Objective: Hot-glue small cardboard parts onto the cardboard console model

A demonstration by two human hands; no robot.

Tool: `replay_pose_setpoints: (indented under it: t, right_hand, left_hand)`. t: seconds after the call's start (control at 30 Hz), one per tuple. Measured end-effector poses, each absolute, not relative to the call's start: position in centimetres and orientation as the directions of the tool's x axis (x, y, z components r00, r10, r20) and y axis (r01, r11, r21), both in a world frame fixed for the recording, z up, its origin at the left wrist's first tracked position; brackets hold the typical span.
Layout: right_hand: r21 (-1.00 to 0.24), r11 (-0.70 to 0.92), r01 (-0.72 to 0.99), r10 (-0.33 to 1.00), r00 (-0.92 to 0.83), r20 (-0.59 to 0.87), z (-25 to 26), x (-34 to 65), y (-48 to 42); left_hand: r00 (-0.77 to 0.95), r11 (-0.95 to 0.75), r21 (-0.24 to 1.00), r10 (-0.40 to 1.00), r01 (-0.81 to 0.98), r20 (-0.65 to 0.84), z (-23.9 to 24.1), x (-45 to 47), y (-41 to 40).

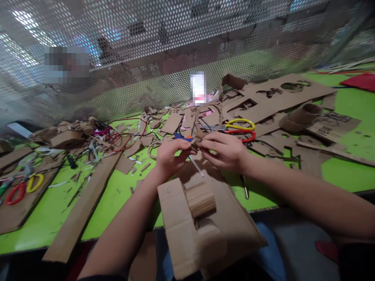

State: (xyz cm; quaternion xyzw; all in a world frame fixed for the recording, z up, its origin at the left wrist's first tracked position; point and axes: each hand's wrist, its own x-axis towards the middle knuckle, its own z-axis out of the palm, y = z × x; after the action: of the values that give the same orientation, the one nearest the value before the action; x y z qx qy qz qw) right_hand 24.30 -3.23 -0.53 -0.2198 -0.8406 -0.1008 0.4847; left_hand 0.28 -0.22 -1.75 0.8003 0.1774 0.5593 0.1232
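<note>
Both my hands meet above a cardboard build, fingers pinched at a small brown cardboard piece [198,139]. My left hand [172,157] closes on its left side with thumb and forefinger. From the other side, my right hand [225,151] pinches it, partly hiding it. A thin white strip [197,165] slants down from beside the left fingertips; what holds it is hard to make out. Below, the cardboard build [231,210] lies tilted over my lap and the table edge, bearing a layered cardboard block [202,200] and an upright flap [177,226]. A blue and orange object [184,137] shows behind my left thumb.
Yellow-and-red-handled scissors [240,127] lie beyond my right hand; another pair [25,187] is at far left. A long cardboard strip [84,210] overhangs the front edge. Cardboard scraps and wires cover the green table [117,199]. A perforated screen [164,74] stands behind.
</note>
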Motion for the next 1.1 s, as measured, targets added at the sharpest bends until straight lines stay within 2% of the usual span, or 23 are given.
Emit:
replay_pose_setpoints:
  t: [0.2,0.43,0.93,1.1]
  right_hand:
    - [-0.088,0.909,0.408,0.284,-0.449,0.847,-0.09,24.32,-3.35]
    - [-0.020,0.909,0.417,0.251,-0.508,0.824,0.41,24.38,-3.83]
    - [0.082,0.877,0.474,0.221,-0.548,0.807,0.06,24.37,-3.89]
    - [0.112,0.852,0.512,0.218,-0.540,0.813,0.04,24.45,-3.90]
  left_hand:
    - [0.322,-0.943,0.268,0.320,0.195,0.891,-1.62,0.46,-0.30]
    - [0.342,-0.956,0.193,0.261,0.219,0.903,-1.46,0.47,-0.59]
    - [0.341,-0.955,0.240,0.287,0.173,0.895,-1.52,0.82,-0.83]
    - [0.329,-0.932,0.328,0.362,0.155,0.872,-1.89,0.78,-0.76]
